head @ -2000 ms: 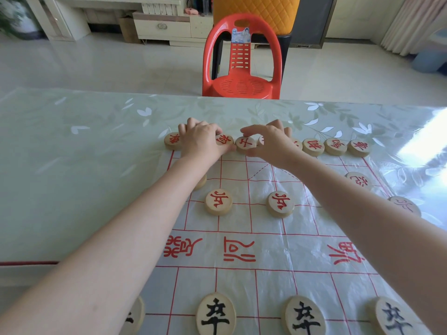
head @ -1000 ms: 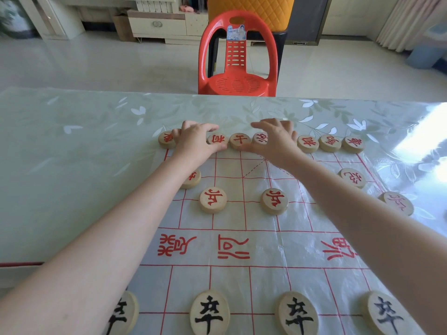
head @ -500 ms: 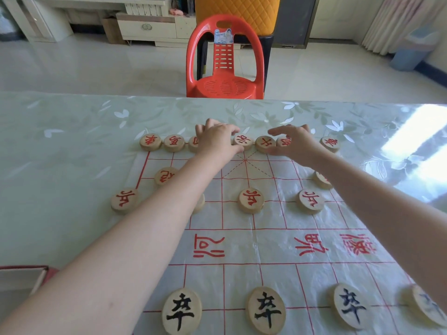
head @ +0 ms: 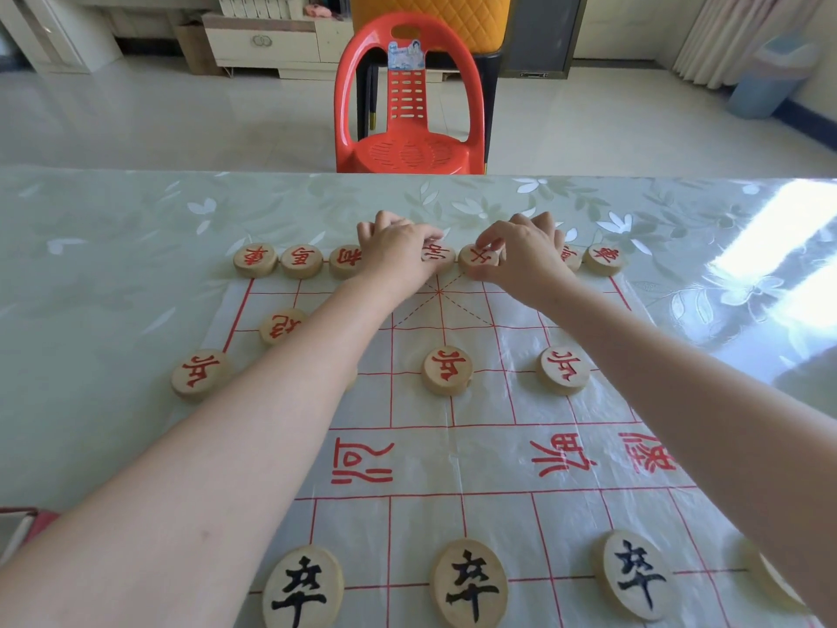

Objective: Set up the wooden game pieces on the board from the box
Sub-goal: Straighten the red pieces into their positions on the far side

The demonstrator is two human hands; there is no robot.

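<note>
Pinching the red disc (head: 478, 258) at upper centre with the nearer right hand (head: 521, 260), curling the left hand (head: 398, 256) just leftward, grasp hidden.

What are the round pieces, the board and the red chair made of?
Round pieces: probably wood, pale and matte, thick discs with painted characters.
Board: looks like a thin, glossy plastic sheet, since it wrinkles and shines, with printed red lines.
Red chair: likely moulded plastic, smooth and shiny, with slots in its back and seat.
</note>
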